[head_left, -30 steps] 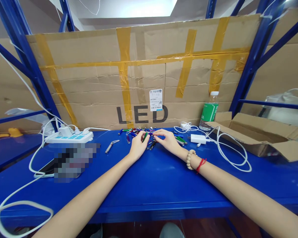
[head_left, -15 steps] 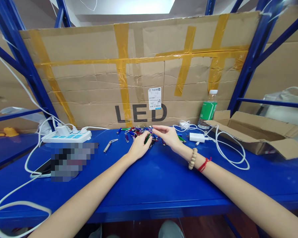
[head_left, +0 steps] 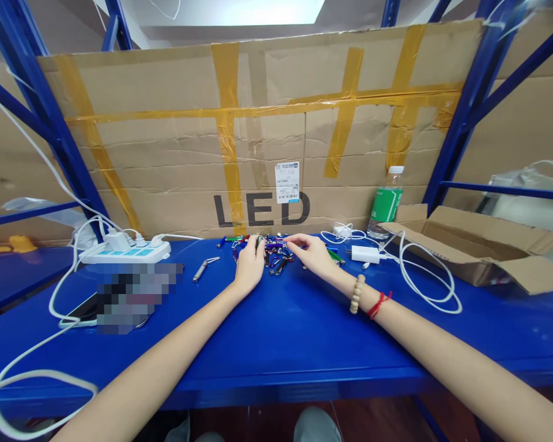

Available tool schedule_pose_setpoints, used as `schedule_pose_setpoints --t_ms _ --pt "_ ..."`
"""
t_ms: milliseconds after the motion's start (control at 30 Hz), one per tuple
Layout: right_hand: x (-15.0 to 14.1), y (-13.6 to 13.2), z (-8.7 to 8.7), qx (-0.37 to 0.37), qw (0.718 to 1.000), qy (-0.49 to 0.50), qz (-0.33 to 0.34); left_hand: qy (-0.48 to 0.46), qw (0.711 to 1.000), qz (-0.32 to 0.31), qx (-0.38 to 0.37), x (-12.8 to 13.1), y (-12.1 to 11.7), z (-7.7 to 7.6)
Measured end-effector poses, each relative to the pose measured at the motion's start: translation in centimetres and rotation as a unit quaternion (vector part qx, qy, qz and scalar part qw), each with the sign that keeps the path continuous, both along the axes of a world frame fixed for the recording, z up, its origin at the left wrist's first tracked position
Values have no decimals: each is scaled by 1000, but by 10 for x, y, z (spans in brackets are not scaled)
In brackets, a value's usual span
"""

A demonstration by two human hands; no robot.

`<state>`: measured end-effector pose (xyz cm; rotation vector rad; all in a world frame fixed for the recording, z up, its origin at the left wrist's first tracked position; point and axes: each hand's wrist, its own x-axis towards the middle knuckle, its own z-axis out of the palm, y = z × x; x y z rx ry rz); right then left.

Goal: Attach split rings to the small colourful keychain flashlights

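Observation:
A loose heap of small metal tubes with clips, which look like mini keychain flashlights (head_left: 281,265), lies at the back of the blue shelf; they are blue, red, green and black. My left hand (head_left: 249,265) is closed at the heap's left side, with a dark green mini flashlight partly showing at its fingertips. On the right, my right hand (head_left: 312,254) pinches the end of a blue mini flashlight (head_left: 274,245) between thumb and fingers. Apart from the heap, a grey mini flashlight (head_left: 203,270) with a wire clip lies left of my left hand.
A white power strip (head_left: 154,252) with cables stands at the left, behind a blurred-out object (head_left: 136,298). To the right are a white charger (head_left: 365,254) with a looped cable, a green-labelled bottle (head_left: 386,205) and an open cardboard box (head_left: 479,270). A large cardboard sheet (head_left: 175,166) stands behind.
My left hand has shifted left, carrying the green mini flashlight away from the middle of the heap. My right hand has lowered slightly, and its fingertips now meet a blue mini flashlight.

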<state>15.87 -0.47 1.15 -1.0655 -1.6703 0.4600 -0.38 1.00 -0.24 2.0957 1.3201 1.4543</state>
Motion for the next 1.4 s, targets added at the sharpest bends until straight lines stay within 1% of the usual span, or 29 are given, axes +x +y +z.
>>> schedule_pose_setpoints --t_ms 100,167,200,267,400,500,767,967,1133,1300,1400 --pt "4 3 -9 37 991 -119 -45 -54 998 39 -12 -4 3 1" --pt "5 6 -16 61 975 -208 -44 -75 996 45 -29 -4 4 0" --pt "6 8 -19 60 968 -241 -40 -83 995 44 -39 -4 4 0" --pt "4 11 -23 41 956 -287 -36 -93 994 34 -53 -3 3 -1" --pt "1 16 -29 -20 937 -348 -24 -96 994 6 -47 1 2 -1" --pt "-1 18 -31 -34 933 -358 -21 -93 995 -2 -44 1 1 -1" --pt "1 20 -33 -21 935 -352 -21 -94 995 -2 -41 0 0 -2" --pt "-2 17 -30 -3 930 -367 -19 -97 994 -6 -52 1 0 -1" --pt "-5 17 -27 -9 921 -389 -8 -103 993 -9 -52 1 0 -2" --pt "-4 19 -28 7 927 -376 -8 -98 994 -8 -52 1 2 -2" --pt "-3 19 -29 2 928 -372 -11 -98 994 -4 -51 1 3 -3"
